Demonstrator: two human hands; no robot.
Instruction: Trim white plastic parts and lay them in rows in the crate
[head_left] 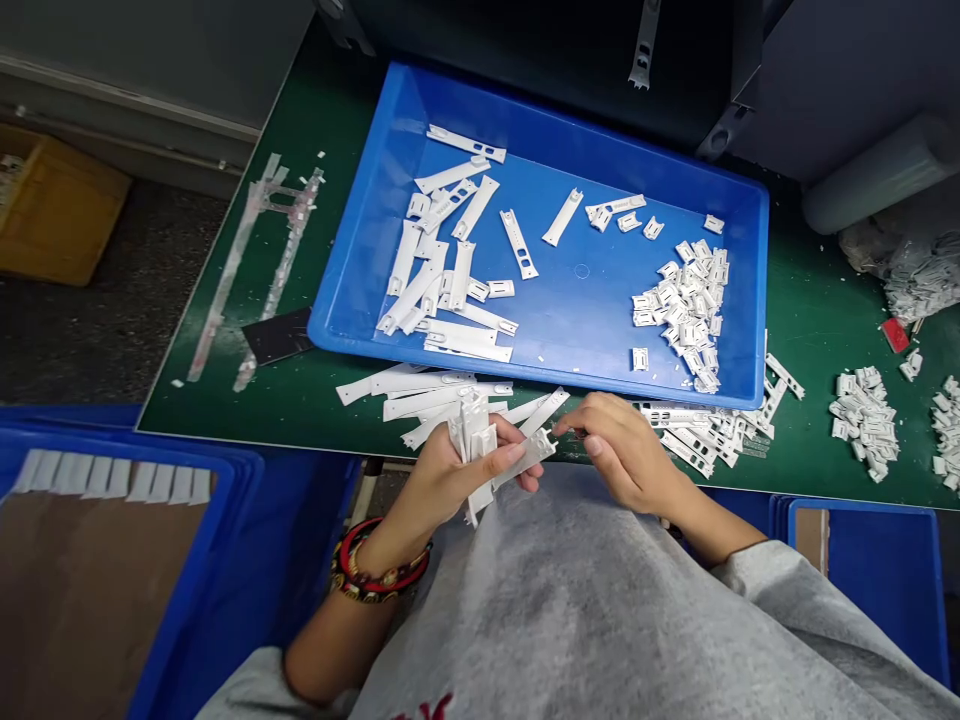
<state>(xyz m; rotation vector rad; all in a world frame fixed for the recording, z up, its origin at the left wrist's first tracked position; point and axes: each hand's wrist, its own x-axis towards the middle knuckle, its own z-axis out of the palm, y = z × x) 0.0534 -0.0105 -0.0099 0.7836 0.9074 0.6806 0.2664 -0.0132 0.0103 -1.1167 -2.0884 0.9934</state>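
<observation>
My left hand [444, 474] is closed around a bunch of white plastic strips [475, 436] in front of my body. One strip [529, 455] slants out to the right between its thumb and fingers. My right hand [631, 452] is just right of that strip's end, its index fingertip close to it. Its thumb is apart from the index finger, and I see nothing held; the other fingers curl partly out of sight. Behind my left hand, more white strips [420, 390] lie on the green table along the tray's front edge.
A blue tray [577, 372] holds loose strips on its left and a heap of small white clips [686, 300] on its right. More strips [694, 440] and clip piles [864, 422] lie on the green table [806, 345]. Blue trays [244, 475] stand lower left and right.
</observation>
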